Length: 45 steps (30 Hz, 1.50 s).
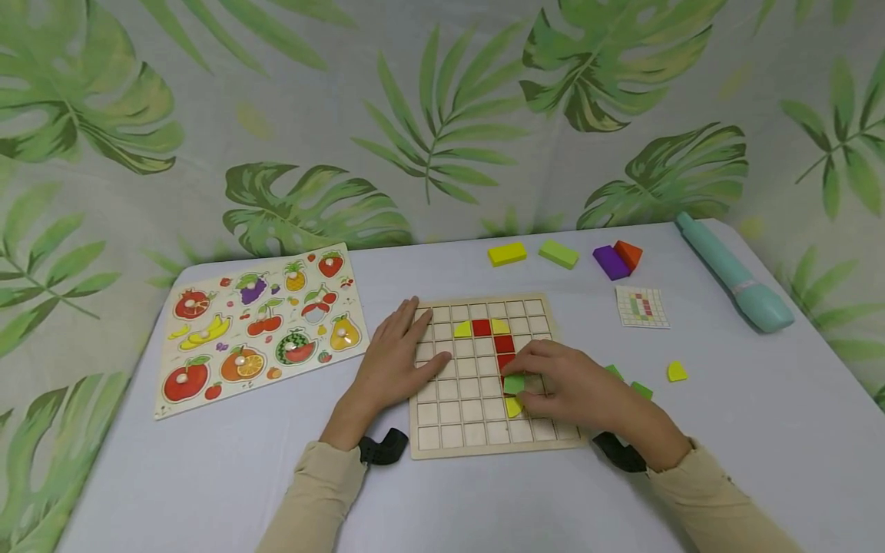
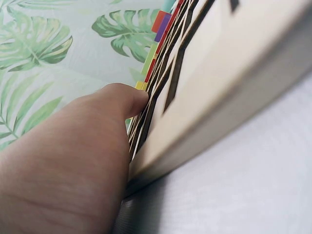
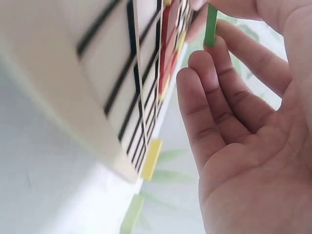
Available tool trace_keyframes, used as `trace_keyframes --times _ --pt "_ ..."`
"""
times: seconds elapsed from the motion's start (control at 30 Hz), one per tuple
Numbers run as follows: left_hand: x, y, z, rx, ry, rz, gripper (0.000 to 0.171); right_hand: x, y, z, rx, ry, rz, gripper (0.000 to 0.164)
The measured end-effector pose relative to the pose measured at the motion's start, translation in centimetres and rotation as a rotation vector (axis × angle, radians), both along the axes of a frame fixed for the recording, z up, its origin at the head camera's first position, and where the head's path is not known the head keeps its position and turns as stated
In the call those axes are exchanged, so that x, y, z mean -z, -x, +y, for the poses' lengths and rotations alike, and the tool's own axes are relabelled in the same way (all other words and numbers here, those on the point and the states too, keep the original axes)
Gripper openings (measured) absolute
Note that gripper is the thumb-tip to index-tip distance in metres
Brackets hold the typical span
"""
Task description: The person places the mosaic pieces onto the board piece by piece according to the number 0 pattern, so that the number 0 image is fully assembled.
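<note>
A wooden grid board [image 1: 477,453] lies on the table with red square tiles [image 1: 505,343] and yellow rounded tiles [image 1: 462,330] set in some of its cells. My left hand [image 1: 394,353] rests on the board's left edge, fingers spread out and thumb over the grid. Over the lower right of the grid, my right hand [image 1: 574,384] pinches a green tile [image 1: 514,384] between thumb and fingers. In the right wrist view the green tile [image 3: 210,27] appears edge-on, close to the board. Just below it in the head view sits another yellow tile [image 1: 514,407].
Loose green tiles [image 1: 641,390] and a yellow tile [image 1: 677,372] lie right of the board. A pattern card [image 1: 641,307], colored blocks [image 1: 507,254] and a teal microphone-shaped object [image 1: 736,273] are behind and to the right. A fruit puzzle board [image 1: 259,330] lies left.
</note>
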<state>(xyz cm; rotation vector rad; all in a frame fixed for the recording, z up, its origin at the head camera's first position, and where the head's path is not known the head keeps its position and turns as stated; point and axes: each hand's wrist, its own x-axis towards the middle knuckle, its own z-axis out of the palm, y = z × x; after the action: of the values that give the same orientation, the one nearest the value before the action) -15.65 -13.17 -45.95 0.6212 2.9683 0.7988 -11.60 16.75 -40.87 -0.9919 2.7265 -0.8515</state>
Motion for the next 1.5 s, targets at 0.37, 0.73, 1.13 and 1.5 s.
trace_keyframes --times 0.37,0.73,1.13,1.5 --pt "-0.1 0.0 0.0 -0.004 0.020 -0.003 0.080 1.1 -1.0 -1.9 -0.091 -0.059 0.030 0.028" --pt "-0.3 0.0 -0.1 -0.016 0.023 0.009 0.080 1.2 -1.2 -1.8 -0.134 -0.079 0.072 0.029" --pt "-0.2 0.0 0.0 -0.008 0.016 -0.002 0.080 -1.0 -0.6 1.7 -0.014 -0.112 0.084 0.031" --pt "-0.1 0.0 -0.1 -0.005 0.015 0.005 0.080 -2.1 1.6 9.1 0.141 -0.107 0.093 0.037"
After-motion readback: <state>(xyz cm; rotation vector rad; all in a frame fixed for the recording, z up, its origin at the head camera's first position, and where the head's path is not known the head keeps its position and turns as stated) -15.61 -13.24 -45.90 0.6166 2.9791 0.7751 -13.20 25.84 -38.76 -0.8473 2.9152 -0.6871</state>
